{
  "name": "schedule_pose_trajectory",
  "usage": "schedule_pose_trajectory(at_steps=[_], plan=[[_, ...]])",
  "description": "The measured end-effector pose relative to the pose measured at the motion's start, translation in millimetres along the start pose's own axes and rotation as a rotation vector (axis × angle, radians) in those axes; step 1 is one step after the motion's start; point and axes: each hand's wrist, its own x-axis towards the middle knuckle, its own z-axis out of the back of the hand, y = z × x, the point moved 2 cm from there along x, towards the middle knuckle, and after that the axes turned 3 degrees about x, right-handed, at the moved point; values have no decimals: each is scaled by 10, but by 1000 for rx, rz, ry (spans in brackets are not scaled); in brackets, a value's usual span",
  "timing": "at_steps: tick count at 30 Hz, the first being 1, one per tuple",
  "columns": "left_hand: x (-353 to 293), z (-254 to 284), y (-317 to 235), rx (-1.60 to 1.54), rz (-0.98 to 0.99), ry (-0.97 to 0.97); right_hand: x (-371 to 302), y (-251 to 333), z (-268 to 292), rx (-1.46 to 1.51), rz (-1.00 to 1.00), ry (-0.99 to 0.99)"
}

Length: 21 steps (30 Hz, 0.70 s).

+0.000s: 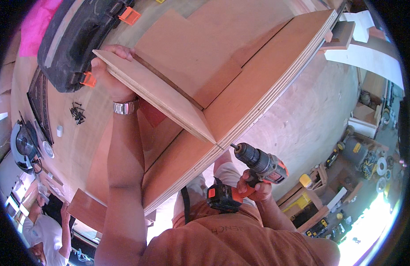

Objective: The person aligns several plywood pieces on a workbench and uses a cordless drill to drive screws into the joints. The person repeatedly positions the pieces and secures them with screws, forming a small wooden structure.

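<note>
My left hand [114,82], with a metal watch on its wrist, grips the far end of a narrow plywood panel [156,95]. The panel's near end meets a long plywood board [258,86] that runs diagonally and shows its layered edge. In my right hand [260,191] is an orange and black cordless drill [260,165], held by the handle. Its bit points at the board's outer edge, close to where the panel joins, with a small gap visible. Whether the drill is turning cannot be seen.
A black tool case [76,40] with orange latches lies at the upper left. Several dark screws [77,114] sit in a pile below it. At the far left is a circular saw [24,142]. Another person [50,232] is at the lower left. Wooden boxes and tools [311,201] crowd the right.
</note>
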Motion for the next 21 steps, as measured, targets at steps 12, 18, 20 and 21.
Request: schedule_pose_trajectory(at_steps=[12, 18, 20, 21], plan=[[1, 41, -9, -9, -6, 4, 18, 23, 2, 0, -17, 23], [-12, 36, -8, 9, -61, 45, -1, 17, 32, 2, -34, 47], [-20, 33, -2, 17, -61, 42, -5, 15, 26, 6, -38, 52], [-18, 30, 5, 4, -42, 30, -4, 15, 20, 13, -40, 54]])
